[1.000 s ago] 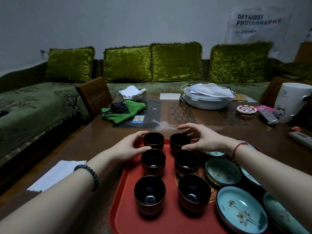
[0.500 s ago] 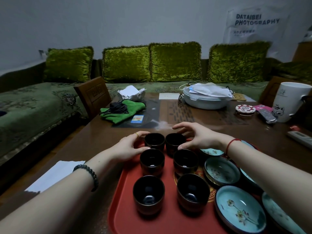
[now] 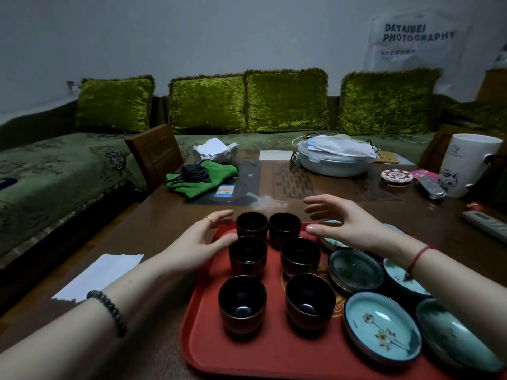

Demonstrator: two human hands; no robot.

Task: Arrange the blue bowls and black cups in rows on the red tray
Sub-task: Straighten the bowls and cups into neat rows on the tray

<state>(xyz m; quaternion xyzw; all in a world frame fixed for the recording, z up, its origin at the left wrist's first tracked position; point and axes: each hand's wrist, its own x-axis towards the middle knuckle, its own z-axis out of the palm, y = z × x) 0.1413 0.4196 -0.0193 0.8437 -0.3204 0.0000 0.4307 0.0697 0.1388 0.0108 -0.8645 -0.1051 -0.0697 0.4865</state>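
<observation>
Flat red plastic tray (image 3: 247, 360), lying on dark brown wooden desk (image 3: 153, 229), nearest the wearer. Carries on its left half six small black glazed cups (image 3: 248, 255), all upright, in two columns of three: far pair almost touching, middle and near pairs set wider apart. Carries on its right half shallow pale blue ceramic bowls (image 3: 382, 326) with flower motifs, five plainly countable, in a rough double column running near to far; neighbours crowded rim to rim, farthest one partly hidden under the wrist, outermost ones cut by the frame edge, so full count and seating on the tray not determinable. Left hand (image 3: 203, 242): fingers (image 3: 219, 215) straight and loosely spread, gripping nothing, just beside the far-left and middle-left cups, thumb tip at the middle-left rim, contact uncertain. Right hand (image 3: 345, 223): fingers (image 3: 318, 200) spread and gently curved, gripping nothing, hovering just beside the far-right cup and above the farthest bowl. Status, as a judgement: placement apparently complete, no cup or bowl seen loose on the desk; cups reading as tidy rows bar the tighter far pair; bowls less even. Remaining, probably: minor evening of spacing, chiefly among the bowls and at the far cup pair. Elsewhere on desk: green cloth (image 3: 203, 178), white mug (image 3: 466, 163).
</observation>
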